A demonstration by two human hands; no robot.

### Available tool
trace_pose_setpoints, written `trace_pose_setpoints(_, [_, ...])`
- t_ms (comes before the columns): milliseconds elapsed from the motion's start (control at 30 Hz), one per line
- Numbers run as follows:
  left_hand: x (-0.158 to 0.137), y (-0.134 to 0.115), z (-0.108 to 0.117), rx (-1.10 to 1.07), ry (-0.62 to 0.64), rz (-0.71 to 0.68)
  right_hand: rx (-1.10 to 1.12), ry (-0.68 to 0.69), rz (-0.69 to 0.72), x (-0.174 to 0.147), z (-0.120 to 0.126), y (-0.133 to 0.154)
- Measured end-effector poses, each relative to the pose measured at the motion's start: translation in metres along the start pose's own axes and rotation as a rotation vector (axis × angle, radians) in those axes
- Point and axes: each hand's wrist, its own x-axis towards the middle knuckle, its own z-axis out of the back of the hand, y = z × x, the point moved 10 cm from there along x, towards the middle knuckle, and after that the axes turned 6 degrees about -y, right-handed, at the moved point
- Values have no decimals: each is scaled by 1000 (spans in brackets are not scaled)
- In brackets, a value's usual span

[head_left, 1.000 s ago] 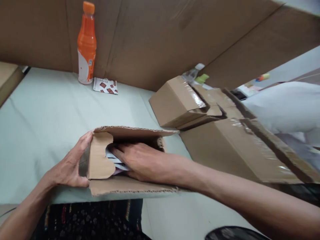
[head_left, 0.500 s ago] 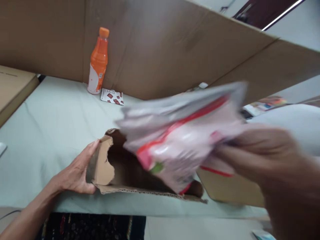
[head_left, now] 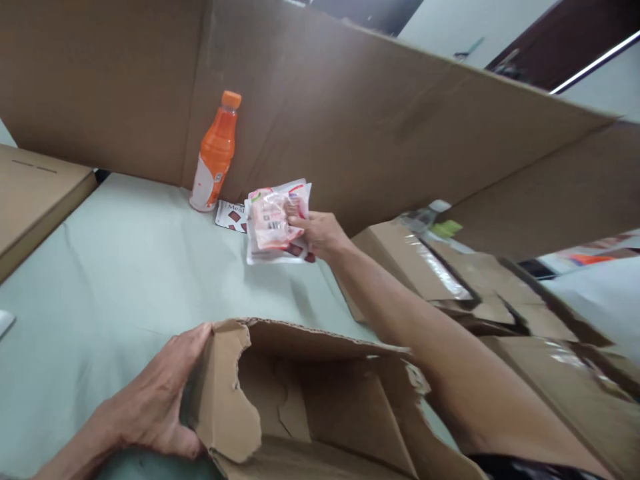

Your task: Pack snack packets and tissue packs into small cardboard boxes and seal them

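Note:
My left hand grips the left end of an open cardboard box with torn edges, thumb and fingers spread across its side wall. The inside of the box shows bare cardboard. Stretched out over the box, my right hand pinches pink-and-white plastic pouches by their right edge. The pouches overlap, so I cannot tell how many there are. They are in front of the cardboard wall and partly cover a small white packet with brown shapes marked "Meal". An orange drink bottle stands upright just left of that packet.
A tall cardboard wall runs along the back of the pale green-covered table. Several cardboard boxes crowd the right side. A closed carton lies at the far left, and a small white object at the left edge.
My right hand has carried the pouches from above the box to the back of the table, beside the bottle. My left hand stays on the box, whose opening now tilts more towards me.

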Motion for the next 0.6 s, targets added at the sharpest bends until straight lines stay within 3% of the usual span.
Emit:
trace_pose_setpoints(133, [1, 5, -2, -2, 7, 33, 107, -2, -30, 32, -35, -21])
trace_pose_setpoints(233, [4, 5, 1, -19, 9, 41, 71, -66, -98, 24, -29, -52])
trace_pose_setpoints(433, [11, -4, 6, -46, 56, 28, -38, -154, -204, -74, 23, -141])
trace_pose_setpoints(500, [16, -5, 5, -62, 63, 41, -136, -107, -125, -107, 30, -150])
trace_pose_setpoints(600, [20, -9, 1, -120, 52, 62, -254, -4, 81, -141, 19, -136])
